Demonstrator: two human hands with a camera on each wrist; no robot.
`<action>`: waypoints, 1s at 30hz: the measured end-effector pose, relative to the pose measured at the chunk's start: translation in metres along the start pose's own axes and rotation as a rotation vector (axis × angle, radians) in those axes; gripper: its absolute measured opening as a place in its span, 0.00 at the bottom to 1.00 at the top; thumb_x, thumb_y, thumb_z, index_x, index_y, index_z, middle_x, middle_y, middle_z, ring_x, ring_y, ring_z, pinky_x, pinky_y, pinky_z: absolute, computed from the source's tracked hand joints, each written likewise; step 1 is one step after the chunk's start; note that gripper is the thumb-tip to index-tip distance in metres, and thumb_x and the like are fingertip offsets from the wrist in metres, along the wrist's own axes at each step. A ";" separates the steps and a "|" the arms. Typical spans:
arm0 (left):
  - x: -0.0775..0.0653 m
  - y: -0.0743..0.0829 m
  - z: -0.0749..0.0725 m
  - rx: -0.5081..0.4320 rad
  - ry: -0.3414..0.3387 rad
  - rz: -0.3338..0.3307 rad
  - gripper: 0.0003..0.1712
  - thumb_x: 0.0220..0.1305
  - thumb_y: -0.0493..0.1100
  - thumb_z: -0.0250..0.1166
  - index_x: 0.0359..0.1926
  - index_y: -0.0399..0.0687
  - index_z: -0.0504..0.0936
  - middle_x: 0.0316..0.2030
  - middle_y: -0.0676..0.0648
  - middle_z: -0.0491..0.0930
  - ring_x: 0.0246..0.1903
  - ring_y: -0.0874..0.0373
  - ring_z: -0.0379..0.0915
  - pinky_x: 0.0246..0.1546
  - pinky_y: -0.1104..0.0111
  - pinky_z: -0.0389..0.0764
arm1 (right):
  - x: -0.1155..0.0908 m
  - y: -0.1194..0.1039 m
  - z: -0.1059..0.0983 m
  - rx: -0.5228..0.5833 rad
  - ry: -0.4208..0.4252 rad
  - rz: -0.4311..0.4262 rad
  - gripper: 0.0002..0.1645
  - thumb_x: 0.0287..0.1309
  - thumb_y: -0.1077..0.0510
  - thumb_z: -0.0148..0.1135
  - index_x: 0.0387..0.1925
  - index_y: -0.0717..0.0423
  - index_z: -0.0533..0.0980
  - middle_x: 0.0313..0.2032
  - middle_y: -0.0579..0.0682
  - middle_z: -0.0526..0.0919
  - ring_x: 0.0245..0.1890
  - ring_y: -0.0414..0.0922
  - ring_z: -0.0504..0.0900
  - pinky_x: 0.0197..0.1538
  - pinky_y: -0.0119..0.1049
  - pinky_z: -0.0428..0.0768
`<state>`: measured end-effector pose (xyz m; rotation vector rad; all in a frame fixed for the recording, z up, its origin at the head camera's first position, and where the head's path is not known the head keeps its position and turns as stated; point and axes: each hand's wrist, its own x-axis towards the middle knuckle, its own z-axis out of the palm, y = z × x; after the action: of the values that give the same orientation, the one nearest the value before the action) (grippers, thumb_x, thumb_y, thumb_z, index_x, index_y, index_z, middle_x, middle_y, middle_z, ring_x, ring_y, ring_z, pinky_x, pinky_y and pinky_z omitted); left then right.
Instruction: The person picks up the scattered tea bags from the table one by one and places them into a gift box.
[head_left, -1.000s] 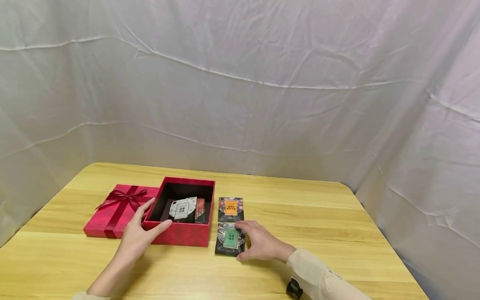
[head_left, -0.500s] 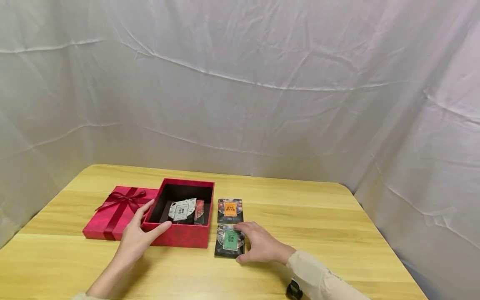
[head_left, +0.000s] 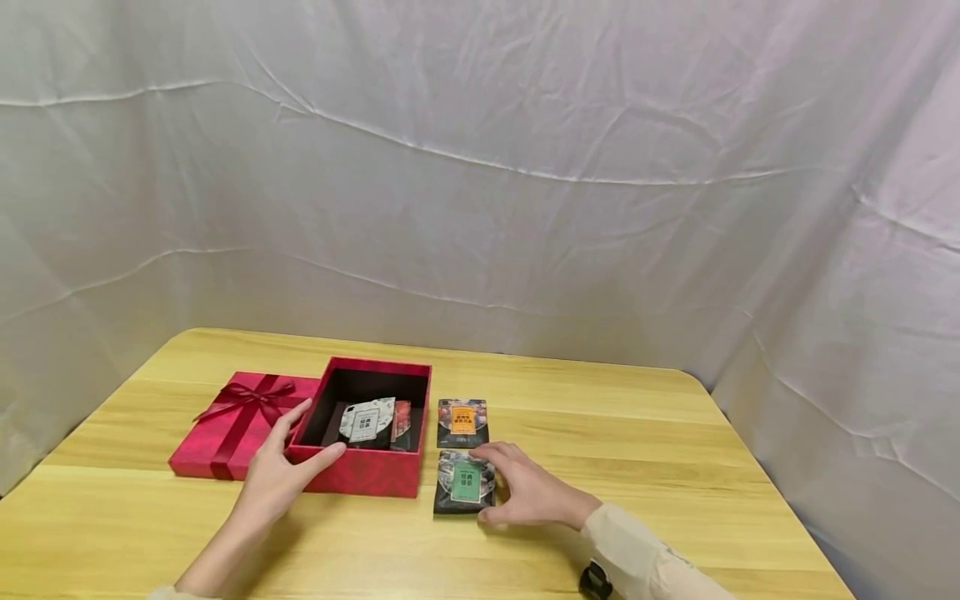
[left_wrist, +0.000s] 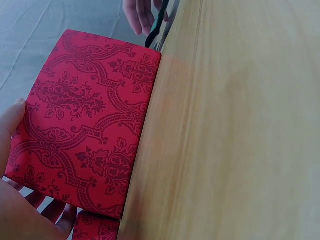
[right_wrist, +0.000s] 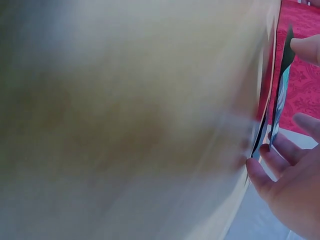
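A red patterned gift box (head_left: 352,473) stands without its lid, and my left hand (head_left: 272,479) grips its near left corner, thumb on the front rim and fingers along the left side. In the left wrist view the box's front wall (left_wrist: 85,125) fills much of the picture. Inside lie a white-topped sachet (head_left: 367,421) and a red one (head_left: 401,425). My right hand (head_left: 536,492) pinches a black sachet with a green label (head_left: 465,482) between thumb and fingers at its right side. From the right wrist, that sachet (right_wrist: 283,85) shows edge-on, with a gap under it.
Just behind the green-label sachet lies an orange-label sachet (head_left: 462,423) on the wooden table (head_left: 615,433). The red lid (head_left: 240,425) with its dark ribbon bow rests left of the box. A pale cloth (head_left: 480,167) hangs round the table's back and sides.
The green-label sachet has shifted slightly right with my right hand, and a narrow gap shows between it and the orange one. My left hand stays on the box.
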<state>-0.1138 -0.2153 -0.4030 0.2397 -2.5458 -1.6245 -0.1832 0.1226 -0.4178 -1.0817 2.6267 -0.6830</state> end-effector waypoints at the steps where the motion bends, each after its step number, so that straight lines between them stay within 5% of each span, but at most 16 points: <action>1: 0.000 0.000 0.000 -0.001 0.001 0.001 0.52 0.58 0.55 0.70 0.76 0.53 0.49 0.71 0.35 0.51 0.69 0.35 0.45 0.59 0.35 0.57 | 0.000 0.000 0.000 0.003 0.003 -0.002 0.51 0.44 0.45 0.70 0.68 0.59 0.62 0.66 0.59 0.64 0.64 0.55 0.64 0.59 0.61 0.68; 30: -0.001 0.001 0.000 0.001 0.002 -0.002 0.52 0.58 0.55 0.70 0.76 0.54 0.50 0.72 0.35 0.50 0.69 0.35 0.44 0.60 0.35 0.57 | -0.003 0.011 -0.016 0.034 0.044 -0.020 0.50 0.46 0.48 0.71 0.69 0.59 0.62 0.65 0.59 0.65 0.64 0.55 0.65 0.61 0.59 0.66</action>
<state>-0.1132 -0.2145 -0.4019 0.2447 -2.5456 -1.6230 -0.1940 0.1368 -0.4095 -1.0976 2.6338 -0.7621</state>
